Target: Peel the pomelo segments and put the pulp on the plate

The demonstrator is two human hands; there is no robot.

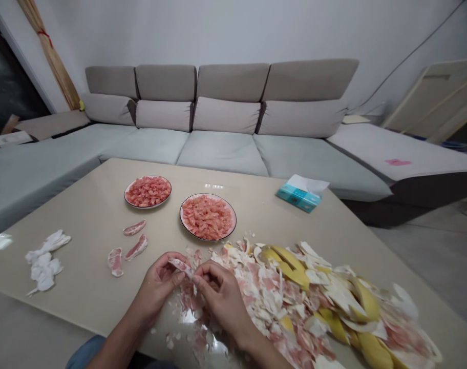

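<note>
Well along, seemingly, with pulp [207, 217] heaped on the far plate [128, 200] at eleven o'clock and near plate [229, 230] at twelve, and three loose segments [136, 247] remaining around ten. Now pinching a pale segment [181, 266], dead centre of the dial, between the fingers [175, 280] of left hand [160, 279] and right hand [221, 292].

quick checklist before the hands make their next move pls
1. Left hand has a grip on the fruit segment: ok.
2. Right hand pinches that segment's end: ok.
3. Three loose segments lie apart from the peel heap: ok.
4. Nearer plate sits flat, piled with pink pieces: ok.
5. Tabletop below the hands free of scraps: not ok.
6. Held segment's underside stripped: cannot tell, hidden.
</note>
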